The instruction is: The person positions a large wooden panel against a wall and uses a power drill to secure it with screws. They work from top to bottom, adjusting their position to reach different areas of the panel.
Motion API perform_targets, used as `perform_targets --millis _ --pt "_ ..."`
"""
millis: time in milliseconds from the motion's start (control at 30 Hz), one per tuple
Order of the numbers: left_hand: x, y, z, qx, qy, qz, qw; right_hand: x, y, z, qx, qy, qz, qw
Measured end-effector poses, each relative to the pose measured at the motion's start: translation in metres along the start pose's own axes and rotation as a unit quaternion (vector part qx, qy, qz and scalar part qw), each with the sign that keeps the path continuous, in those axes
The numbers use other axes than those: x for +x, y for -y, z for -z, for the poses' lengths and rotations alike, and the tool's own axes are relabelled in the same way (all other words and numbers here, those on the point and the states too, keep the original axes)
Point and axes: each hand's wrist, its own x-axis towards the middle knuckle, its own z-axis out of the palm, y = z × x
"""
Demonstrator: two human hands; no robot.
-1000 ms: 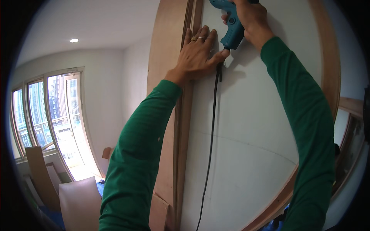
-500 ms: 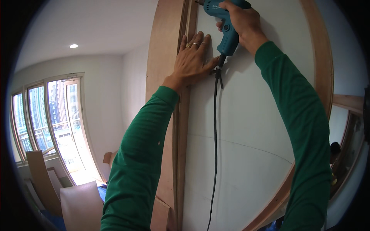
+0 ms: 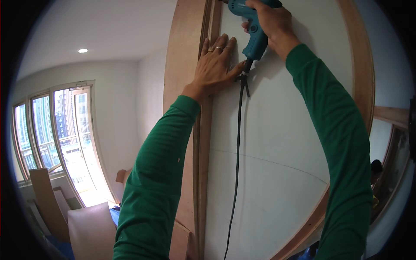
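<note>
No packages, labels, signs or screens anywhere in view.

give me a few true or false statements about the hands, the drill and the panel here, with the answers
1. The right hand grips a teal corded drill. True.
2. The left hand holds a hammer. False: it lies flat, fingers spread, against the white panel and the wooden strip at its edge.
3. The drill's black cord hangs down in front of the white panel. True.
4. The drill is held low, near the floor. False: it is raised high, at the top of the view, with both arms reaching up.
5. Both sleeves are red. False: both are green.
6. Windows show on the left of the room. True.
</note>
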Motion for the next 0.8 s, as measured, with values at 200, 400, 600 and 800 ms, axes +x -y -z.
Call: perform_targets --millis 200,400,600,800 --pt "0.000 -0.002 0.003 -0.043 0.001 0.019 0.999 0.010 0.001 0.002 0.072 0.016 -0.045 0.996" --pt "0.005 0.010 -0.004 -0.038 0.001 0.002 0.999 0.025 0.002 0.003 0.126 0.021 -0.078 0.989" --pt "0.008 0.003 -0.003 -0.090 0.007 0.039 0.995 0.033 -0.001 0.010 0.131 0.025 -0.061 0.989" --pt "0.008 0.002 -0.001 -0.125 0.008 0.062 0.990 0.028 0.001 0.010 0.121 0.021 -0.067 0.990"
